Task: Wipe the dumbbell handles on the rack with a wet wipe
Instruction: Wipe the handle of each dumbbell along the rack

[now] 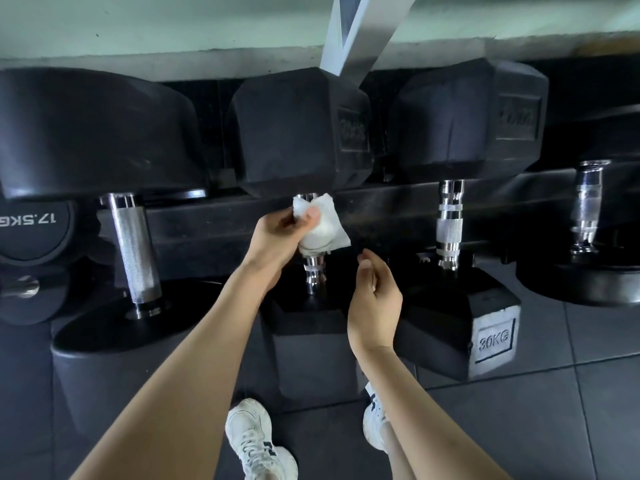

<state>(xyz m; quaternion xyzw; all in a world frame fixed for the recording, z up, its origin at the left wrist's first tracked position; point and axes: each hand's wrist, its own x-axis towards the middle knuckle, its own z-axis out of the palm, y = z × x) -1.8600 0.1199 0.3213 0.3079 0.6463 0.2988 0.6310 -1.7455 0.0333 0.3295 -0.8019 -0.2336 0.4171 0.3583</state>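
Four handles show along the rack. I am on the second handle from its left end, and nothing shows which of the others are already clean, so I judge at least half the job remains. My left hand grips the wet wipe, wrapped round the upper part of this handle just under the far head, thumb pressing on the wipe. The lower stretch of the handle is bare below the wipe. My right hand hovers just beside it, fingers loosely curled, holding nothing, touching neither wipe nor handle. The third handle and fourth handle, toward the rack's right end, lie well apart from my grip.
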